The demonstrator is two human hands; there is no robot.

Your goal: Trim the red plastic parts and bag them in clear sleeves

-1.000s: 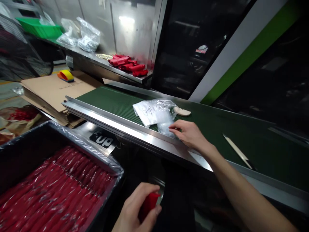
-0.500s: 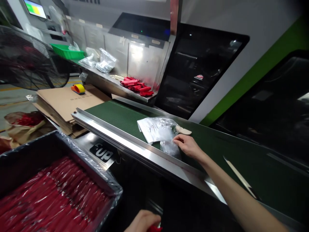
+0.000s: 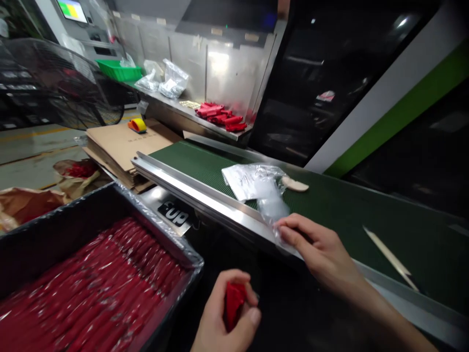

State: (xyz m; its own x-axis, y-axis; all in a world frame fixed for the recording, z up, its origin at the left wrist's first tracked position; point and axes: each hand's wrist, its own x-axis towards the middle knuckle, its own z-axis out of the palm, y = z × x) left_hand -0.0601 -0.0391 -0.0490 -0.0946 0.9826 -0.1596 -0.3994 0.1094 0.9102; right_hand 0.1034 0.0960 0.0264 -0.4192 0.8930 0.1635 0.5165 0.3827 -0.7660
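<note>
My left hand (image 3: 229,313) is closed around a red plastic part (image 3: 234,303); its lower end is hidden by the palm and fingers. With thumb and fingertips my right hand (image 3: 311,242) pinches a clear plastic bag (image 3: 282,237) at the near rail of the conveyor. Beyond that bag, more clear bags and a white bag with handwriting (image 3: 244,181) lie on the green belt (image 3: 194,161). A small beige piece (image 3: 295,184) rests beside them.
A lined bin (image 3: 154,220) of bagged red parts (image 3: 91,288) stands at left. A pointed stick-like tool (image 3: 390,256) lies on the belt at right. Behind are loose red parts (image 3: 220,116) on a metal shelf, flat cardboard (image 3: 128,142) with a tape roll (image 3: 137,125), and a fan (image 3: 66,88).
My right hand has drawn a clear bag toward me, off the pile to the belt's near rail. My left hand has risen into view with the red part. The view has shifted left.
</note>
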